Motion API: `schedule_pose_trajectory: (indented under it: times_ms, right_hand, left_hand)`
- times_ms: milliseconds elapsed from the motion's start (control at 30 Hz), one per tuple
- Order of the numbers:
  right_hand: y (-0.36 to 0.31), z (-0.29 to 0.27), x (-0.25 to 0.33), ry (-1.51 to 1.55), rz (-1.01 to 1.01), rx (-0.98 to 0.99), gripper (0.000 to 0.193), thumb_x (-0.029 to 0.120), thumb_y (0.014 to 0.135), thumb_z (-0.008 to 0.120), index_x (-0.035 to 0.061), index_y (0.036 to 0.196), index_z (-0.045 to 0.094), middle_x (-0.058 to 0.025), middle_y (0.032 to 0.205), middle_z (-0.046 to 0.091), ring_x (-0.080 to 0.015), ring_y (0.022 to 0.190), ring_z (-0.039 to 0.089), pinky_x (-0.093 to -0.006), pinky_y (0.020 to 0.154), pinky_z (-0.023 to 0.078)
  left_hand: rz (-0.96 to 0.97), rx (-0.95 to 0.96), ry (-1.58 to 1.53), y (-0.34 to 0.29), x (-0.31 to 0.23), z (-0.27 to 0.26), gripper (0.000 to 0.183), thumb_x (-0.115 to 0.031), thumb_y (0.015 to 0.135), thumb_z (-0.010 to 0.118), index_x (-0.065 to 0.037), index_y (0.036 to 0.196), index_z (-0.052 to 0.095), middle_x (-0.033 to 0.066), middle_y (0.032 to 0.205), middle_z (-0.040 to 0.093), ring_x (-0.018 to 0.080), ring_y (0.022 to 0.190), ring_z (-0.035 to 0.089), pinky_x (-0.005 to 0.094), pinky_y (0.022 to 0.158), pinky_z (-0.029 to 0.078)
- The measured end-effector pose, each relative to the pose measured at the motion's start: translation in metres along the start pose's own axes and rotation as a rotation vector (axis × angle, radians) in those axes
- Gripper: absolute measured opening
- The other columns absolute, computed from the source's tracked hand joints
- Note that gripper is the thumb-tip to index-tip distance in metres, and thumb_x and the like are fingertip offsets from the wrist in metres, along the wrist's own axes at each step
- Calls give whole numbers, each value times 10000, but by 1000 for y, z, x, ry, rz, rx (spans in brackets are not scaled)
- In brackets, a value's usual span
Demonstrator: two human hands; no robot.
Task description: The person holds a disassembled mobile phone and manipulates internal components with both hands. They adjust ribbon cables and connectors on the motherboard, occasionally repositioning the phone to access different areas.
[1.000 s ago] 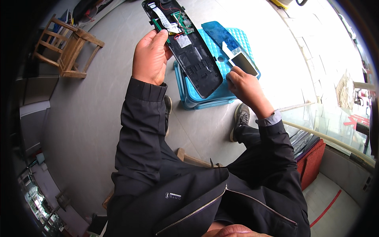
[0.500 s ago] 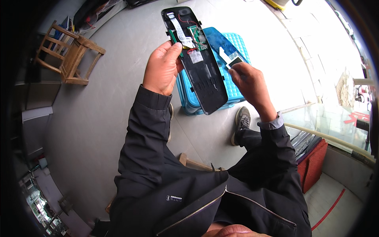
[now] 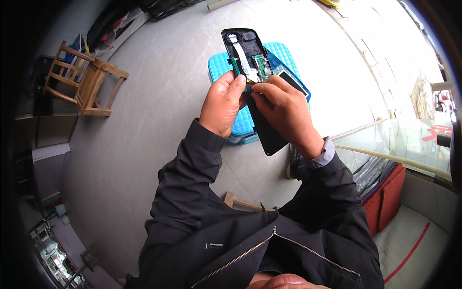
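Observation:
My left hand (image 3: pixel 224 103) grips the left edge of a long black plastic casing (image 3: pixel 271 135), thumb on top. The casing is tilted, its open inside facing up. Inside it are a green circuit board (image 3: pixel 259 62), a white ribbon cable (image 3: pixel 240 54), thin red wires and a round black speaker (image 3: pixel 249 36) near the far end. My right hand (image 3: pixel 288 108) is closed in a pinch over the middle of the casing, beside my left thumb; whatever its fingertips hold is hidden. A dark screen with a white edge (image 3: pixel 292 82) lies just beyond the right hand.
Below the casing stands a light-blue stool with a quilted top (image 3: pixel 219 62), with a clear blue sheet or tray (image 3: pixel 276 62) on it. A small wooden chair (image 3: pixel 94 86) is at the left. To the right are a glass counter (image 3: pixel 375 144) and a red block-like thing (image 3: pixel 385 197).
The right hand has let go of the white-edged screen piece and moved left onto the casing. The left hand and casing have come nearer and to the right.

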State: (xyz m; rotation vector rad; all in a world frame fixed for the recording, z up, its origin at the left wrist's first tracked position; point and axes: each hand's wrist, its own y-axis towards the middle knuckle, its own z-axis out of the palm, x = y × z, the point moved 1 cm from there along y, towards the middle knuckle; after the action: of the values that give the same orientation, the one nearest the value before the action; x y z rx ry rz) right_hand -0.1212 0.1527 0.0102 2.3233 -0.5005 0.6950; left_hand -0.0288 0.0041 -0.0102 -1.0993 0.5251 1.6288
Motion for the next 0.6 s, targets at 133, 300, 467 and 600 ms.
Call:
schedule_pose_trajectory:
  times_ms: [133,300,467,600]
  right_hand:
    - [3,2,4,129,195,15,145,97,891,790,37,1023,776,-118,910,719,-347,763,731,-420,675,578]
    - [6,6,5,336,438,41,156,108,923,774,-13,1020,782,-157,868,770,-263,735,757,-352,685,576]
    - [5,9,0,474,614,76,179,131,938,759,-34,1003,777,-130,811,774,-138,702,721,-309,656,554]
    - [5,13,-4,505,633,44,197,144,927,762,-45,981,770,-124,778,757,-128,686,705,-311,645,550]
  left_hand:
    - [45,7,-33,-2,5,9,277,-207,1188,469,-29,1343,614,56,1212,712,100,1049,680,296,954,583]
    - [49,-5,-23,-4,9,15,297,-188,1192,451,-10,1386,588,69,1255,693,124,1101,676,315,1001,571]
    - [61,-14,-34,-4,10,17,308,-172,1192,436,-4,1412,572,77,1272,685,134,1130,671,324,1038,555]
    - [69,-15,-29,-6,12,20,312,-164,1191,428,-3,1420,565,81,1280,678,135,1139,665,316,1040,547]
